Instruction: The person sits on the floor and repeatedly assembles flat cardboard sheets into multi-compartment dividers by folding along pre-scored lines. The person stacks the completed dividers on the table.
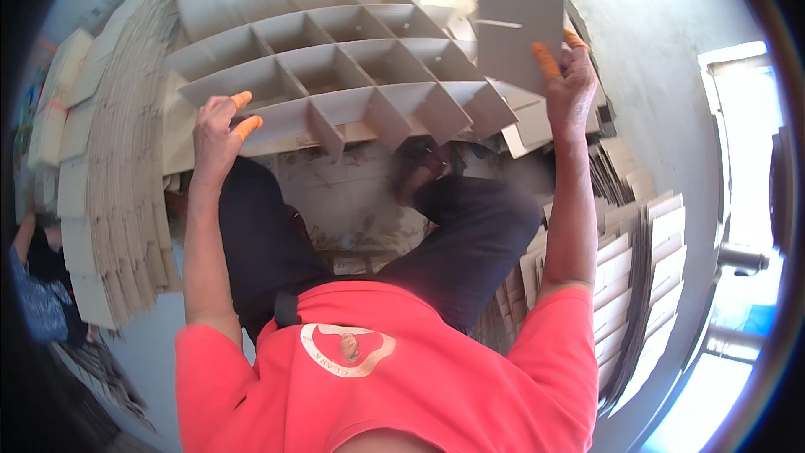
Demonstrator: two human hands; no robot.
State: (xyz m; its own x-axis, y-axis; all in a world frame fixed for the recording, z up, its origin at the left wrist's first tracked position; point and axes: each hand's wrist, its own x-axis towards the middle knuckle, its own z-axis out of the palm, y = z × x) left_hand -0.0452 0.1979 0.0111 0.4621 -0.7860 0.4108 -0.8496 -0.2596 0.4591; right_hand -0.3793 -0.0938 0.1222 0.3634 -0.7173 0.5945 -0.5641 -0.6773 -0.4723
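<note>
**Two hands at a cardboard divider grid**

Two bare hands, both with orange covers on some fingertips, work at a grey cardboard divider grid (335,75) made of slotted strips crossed into rows of open cells. The grid stands in front of the person's knees, its near edge just above the dark trousers (453,235), and it reaches away toward the top of the view.

The left hand (220,130) rests at the grid's near left corner. Its fingers are spread apart and touch the front strip; they are not closed around anything.

The right hand (570,84) is raised at the grid's right side. It is clamped on the lower edge of a flat grey slotted cardboard strip (520,8), thumb on the near face and fingers behind. The strip stands upright above the grid's right end, with narrow slots cut in from its left edge. Whether its lower edge touches the grid cannot be told.

A fanned row of flat cardboard sheets (117,184) curves along the left side of the grid. A stack of cut cardboard pieces (646,268) lies on the floor to the right, beside the person's right leg. More loose strips (537,126) lie under the right hand. The person wears a red shirt (377,377). At the far left edge, part of another person in blue patterned clothing (38,302) shows.
</note>
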